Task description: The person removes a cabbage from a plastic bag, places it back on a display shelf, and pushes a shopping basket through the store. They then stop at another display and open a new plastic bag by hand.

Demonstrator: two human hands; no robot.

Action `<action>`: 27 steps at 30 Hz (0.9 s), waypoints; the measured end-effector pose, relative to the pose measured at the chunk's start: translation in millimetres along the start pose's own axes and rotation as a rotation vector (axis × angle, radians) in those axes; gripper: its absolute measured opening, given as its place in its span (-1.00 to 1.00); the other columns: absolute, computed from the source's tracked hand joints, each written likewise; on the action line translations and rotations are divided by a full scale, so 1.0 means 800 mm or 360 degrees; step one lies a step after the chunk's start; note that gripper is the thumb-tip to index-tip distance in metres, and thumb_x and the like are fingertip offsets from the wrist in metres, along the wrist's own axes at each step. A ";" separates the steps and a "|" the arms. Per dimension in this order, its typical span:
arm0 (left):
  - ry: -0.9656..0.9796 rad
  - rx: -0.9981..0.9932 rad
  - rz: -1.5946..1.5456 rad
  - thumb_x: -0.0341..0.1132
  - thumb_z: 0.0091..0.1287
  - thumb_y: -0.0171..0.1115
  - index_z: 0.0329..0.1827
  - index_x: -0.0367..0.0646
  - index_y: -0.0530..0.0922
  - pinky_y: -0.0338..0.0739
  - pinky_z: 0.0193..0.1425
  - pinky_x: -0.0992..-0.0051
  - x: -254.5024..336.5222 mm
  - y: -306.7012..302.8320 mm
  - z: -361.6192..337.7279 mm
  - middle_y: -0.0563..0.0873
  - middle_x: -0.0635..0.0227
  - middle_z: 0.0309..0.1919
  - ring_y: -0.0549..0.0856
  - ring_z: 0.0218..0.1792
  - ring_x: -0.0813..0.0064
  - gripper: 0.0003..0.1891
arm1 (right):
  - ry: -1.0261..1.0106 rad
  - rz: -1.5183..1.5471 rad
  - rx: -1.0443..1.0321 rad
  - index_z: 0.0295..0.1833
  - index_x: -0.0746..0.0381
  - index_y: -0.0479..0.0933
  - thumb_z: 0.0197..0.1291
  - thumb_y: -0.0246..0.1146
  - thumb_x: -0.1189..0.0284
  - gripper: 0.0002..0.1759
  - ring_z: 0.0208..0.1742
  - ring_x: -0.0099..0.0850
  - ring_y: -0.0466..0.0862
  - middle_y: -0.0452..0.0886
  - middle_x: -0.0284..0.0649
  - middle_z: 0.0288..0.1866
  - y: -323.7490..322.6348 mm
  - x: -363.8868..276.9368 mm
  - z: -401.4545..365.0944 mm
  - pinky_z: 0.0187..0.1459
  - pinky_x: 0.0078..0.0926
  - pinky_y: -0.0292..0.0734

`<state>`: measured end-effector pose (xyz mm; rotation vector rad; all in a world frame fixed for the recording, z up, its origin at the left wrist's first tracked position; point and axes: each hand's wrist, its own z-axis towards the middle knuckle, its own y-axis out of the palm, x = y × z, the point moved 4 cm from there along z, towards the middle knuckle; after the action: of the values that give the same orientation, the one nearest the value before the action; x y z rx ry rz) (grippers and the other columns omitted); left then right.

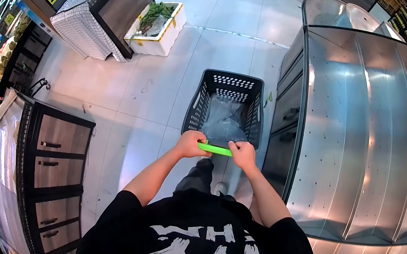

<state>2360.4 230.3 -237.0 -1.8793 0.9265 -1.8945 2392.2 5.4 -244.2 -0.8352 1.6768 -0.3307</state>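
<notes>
A black perforated shopping basket (195, 101) is in front of my body, with a clear plastic bag (223, 119) lying in it; what the bag holds, I cannot make out. Across the basket's near side runs a bright green handle (216, 150). My left hand (190, 145) is closed around the handle's left end. At its right end, my right hand (243, 154) grips the same handle, thumb on top.
Metal display shelving (342, 134) borders the aisle on the right. A white foam box (158, 41) with leafy greens stands ahead left, beside a cloth-covered stand (93, 12). Dark-framed wooden drawers (64, 136) stand at near left. Tiled floor (150, 91) runs between them.
</notes>
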 end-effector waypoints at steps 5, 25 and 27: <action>-0.0025 -0.0030 0.0007 0.03 -0.28 0.60 -0.59 -0.18 0.58 0.44 -0.42 0.26 -0.024 -0.035 0.094 0.60 0.20 -0.62 0.60 -0.52 0.13 -0.52 | -0.0108 0.0005 0.0026 -0.53 0.38 0.54 0.23 0.20 0.11 -0.48 -0.55 0.00 0.56 0.48 0.11 -0.60 -0.015 -0.018 0.098 -0.44 -0.13 0.39; 0.0087 -0.0089 -0.0033 0.03 -0.25 0.56 -0.63 -0.09 0.55 0.48 -0.42 0.26 -0.132 -0.128 0.456 0.63 0.28 -0.63 0.64 -0.52 0.14 -0.57 | 0.0233 0.0213 -0.0158 -0.61 0.35 0.61 0.33 0.17 0.08 -0.40 -0.70 -0.45 0.54 0.52 -0.23 -0.78 -0.078 -0.049 0.452 -0.51 -0.43 0.42; 0.0054 -0.0114 -0.0043 0.03 -0.26 0.57 -0.64 -0.10 0.54 0.48 -0.43 0.27 -0.136 -0.138 0.492 0.62 0.27 -0.64 0.64 -0.52 0.15 -0.56 | 0.0203 0.0250 -0.0094 -0.62 0.35 0.61 0.33 0.18 0.09 -0.40 -0.71 -0.45 0.54 0.52 -0.22 -0.78 -0.089 -0.050 0.484 -0.52 -0.42 0.41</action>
<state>2776.1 294.1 -279.3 -1.9150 0.9968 -1.9388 2781.6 64.6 -281.6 -0.7331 1.8665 -0.2306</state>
